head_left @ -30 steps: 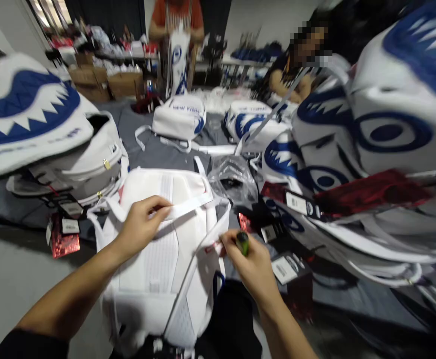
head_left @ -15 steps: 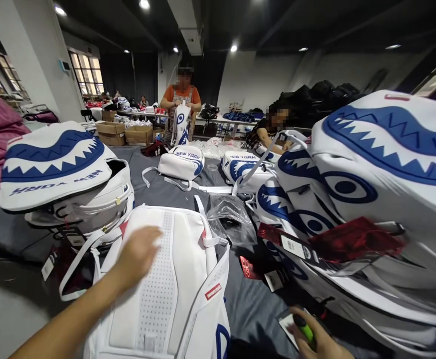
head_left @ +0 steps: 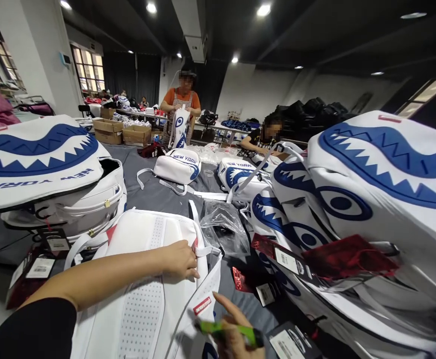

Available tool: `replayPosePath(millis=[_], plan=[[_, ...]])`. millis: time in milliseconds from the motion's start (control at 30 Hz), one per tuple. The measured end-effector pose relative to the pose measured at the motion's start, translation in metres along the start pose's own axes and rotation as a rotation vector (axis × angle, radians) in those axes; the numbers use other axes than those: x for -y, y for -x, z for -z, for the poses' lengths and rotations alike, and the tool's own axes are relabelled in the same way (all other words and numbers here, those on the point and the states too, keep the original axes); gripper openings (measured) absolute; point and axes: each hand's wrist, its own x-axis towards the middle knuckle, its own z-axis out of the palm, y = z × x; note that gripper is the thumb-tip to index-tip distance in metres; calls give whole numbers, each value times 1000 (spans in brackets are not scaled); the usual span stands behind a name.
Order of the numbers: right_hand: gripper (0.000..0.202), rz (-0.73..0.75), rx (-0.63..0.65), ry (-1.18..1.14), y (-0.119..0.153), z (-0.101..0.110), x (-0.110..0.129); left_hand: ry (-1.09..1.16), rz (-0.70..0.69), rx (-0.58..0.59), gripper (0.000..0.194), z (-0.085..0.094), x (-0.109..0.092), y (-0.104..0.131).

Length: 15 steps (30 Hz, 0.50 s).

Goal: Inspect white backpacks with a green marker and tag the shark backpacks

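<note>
A white backpack lies back panel up in front of me, its padded panel and dotted middle strip showing. My left hand reaches across it, with the fingers curled at its right edge near the strap joint. Low in the middle, my right hand is closed around a slim green-and-black tool whose exact kind blur hides; the index finger points out. Beside that hand runs a white shoulder strap with a red label. To its right lies a black-and-white hang tag.
At left stand stacked shark-mouth backpacks; a larger pile leans in at right with red pouches and tags. A clear plastic bag and small white bags lie ahead. Two co-workers are across the table.
My left hand has moved right, from the middle of the back panel to its right edge. My right hand has come left and up with the tool, leaving the tag on the table.
</note>
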Motion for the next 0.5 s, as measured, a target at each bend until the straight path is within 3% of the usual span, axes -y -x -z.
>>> replayPosePath(millis=[100, 200, 300, 500], plan=[[45, 383, 47, -97, -11, -62, -20, -15, -30, 1, 38, 7, 8, 2], [44, 674, 47, 56, -18, -97, -42, -23, -71, -19, 33, 20, 25, 5], [48, 717, 24, 194, -19, -101, -52, -30, -85, -70, 39, 29, 42, 5], [51, 721, 31, 303, -10, -90, -48, -38, -179, -132, 43, 29, 65, 4]])
